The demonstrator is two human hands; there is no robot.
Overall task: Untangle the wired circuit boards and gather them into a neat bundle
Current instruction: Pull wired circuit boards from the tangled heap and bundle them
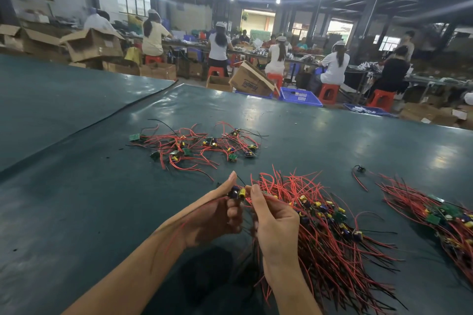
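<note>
Both forearms reach in from the near edge; left hand (217, 215) and right hand (273, 222) meet just above the mat (89, 199). Left hand: fingers curled around one board (238, 193), thumb straight up behind it. Right hand: thumb and forefinger pinch the same board from the opposite side, other fingers loosely folded. Judgement: the two-sided hold keeps the board steady while its leads are drawn straight; a red lead trails back across the left forearm, which fits that reading. Bundle (332, 233) lies immediately right of the right hand, boards clustered at one level, red and black leads fanned toward the near edge; aligned this way, presumably so each freed board can be laid in without crossing wires. Whether the right hand also touches the bundle cannot be resolved. Tangle (199, 146) sits beyond the hands, boards scattered and leads looped over each other, within reach as the supply still to sort. Second bundle (440, 215) lies well right of the hands, apparently finished and set aside. One stray board (359, 169) lies between the two bundles, farther out.
</note>
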